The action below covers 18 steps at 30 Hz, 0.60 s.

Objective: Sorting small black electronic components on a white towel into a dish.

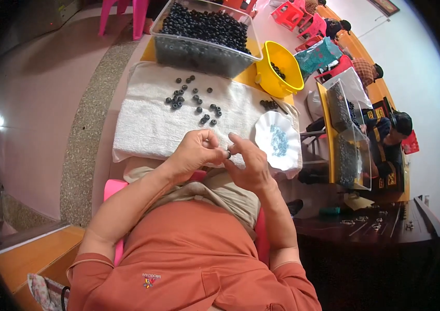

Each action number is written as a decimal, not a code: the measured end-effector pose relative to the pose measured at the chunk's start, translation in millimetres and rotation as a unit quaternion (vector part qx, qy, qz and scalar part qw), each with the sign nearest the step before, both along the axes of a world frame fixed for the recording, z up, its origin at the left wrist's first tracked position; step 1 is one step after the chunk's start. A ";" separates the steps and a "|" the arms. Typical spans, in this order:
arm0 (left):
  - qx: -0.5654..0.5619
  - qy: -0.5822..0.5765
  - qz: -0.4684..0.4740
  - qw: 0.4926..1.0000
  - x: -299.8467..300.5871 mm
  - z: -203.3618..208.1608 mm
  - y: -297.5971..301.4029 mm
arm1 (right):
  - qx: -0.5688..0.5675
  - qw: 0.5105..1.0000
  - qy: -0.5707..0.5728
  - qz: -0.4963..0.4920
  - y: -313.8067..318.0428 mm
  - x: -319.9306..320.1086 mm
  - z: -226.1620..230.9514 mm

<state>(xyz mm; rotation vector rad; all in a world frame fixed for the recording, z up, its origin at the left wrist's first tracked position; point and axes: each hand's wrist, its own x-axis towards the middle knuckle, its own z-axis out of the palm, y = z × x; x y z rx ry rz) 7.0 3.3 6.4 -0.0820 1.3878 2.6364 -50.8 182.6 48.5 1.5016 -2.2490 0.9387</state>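
Observation:
Above my lap, at the near edge of the white cloth (142, 119), my two hands meet at a small black bead (228, 154). The thumb and forefinger of my left hand (195, 152) pinch it. My right hand (251, 161) has its fingertips bent around the bead from the other side; the fingers partly hide it. Loose black beads (177, 101) lie scattered on the cloth beyond my hands. Close to my right hand stands a white scalloped dish (261, 129) with tiny blue grains (279, 142) in it.
At the cloth's far edge stands a clear bin (199, 57) full of black beads, beside a yellow basket (269, 78). A small bead cluster (269, 104) lies near a thin stick (279, 105). On the right, a person (391, 132) sits by clear bins (352, 155); other people sit farther back.

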 end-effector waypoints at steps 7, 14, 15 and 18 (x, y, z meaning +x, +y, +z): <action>-0.007 0.000 0.006 1.000 -1.3 2.6 0.2 | 0.013 1.000 0.003 0.016 -0.6 -1.9 -0.4; -0.036 0.011 0.047 0.998 -3.6 0.1 0.7 | -0.087 0.984 -0.150 0.034 -5.7 -13.9 -11.7; -0.036 0.013 0.047 0.998 -3.5 1.3 1.8 | -0.087 0.985 -0.148 0.034 -5.2 -16.6 -9.2; -0.018 -0.021 0.081 0.996 -1.9 2.7 2.5 | -0.085 0.985 -0.143 -0.048 1.2 -39.5 5.4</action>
